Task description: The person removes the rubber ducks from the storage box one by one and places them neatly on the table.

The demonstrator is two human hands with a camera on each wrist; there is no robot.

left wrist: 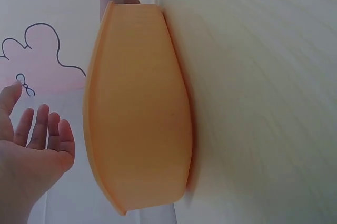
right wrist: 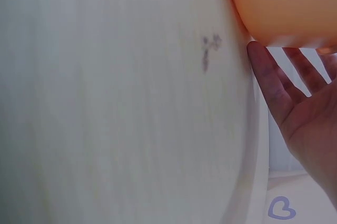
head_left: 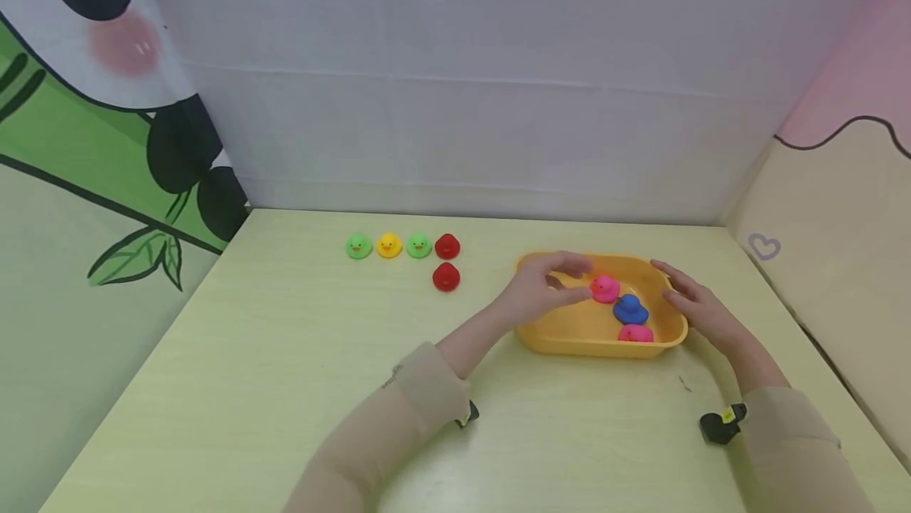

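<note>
My left hand (head_left: 542, 285) hovers over the left part of the yellow tray (head_left: 569, 345), thumb and fingers apart with nothing between them. In the left wrist view that hand (left wrist: 37, 150) is above the rim, beside the tray's wall (left wrist: 139, 108). Just right of its thumb tip, in the head view, is a pink rubber duck (head_left: 606, 288) in the tray. A blue duck (head_left: 630, 310) and another pink duck (head_left: 636, 333) lie nearer the front. At the tray's right end rests my right hand (head_left: 701, 309); its spread fingers (right wrist: 266, 74) touch the outer wall.
Left of the tray, a row holds a green duck (head_left: 359, 246), a yellow duck (head_left: 389, 245), a second green duck (head_left: 418, 246) and a red duck (head_left: 447, 246). Another red duck (head_left: 446, 277) sits in front of the row's right end. A pale wall (head_left: 470, 141) bounds the table's back.
</note>
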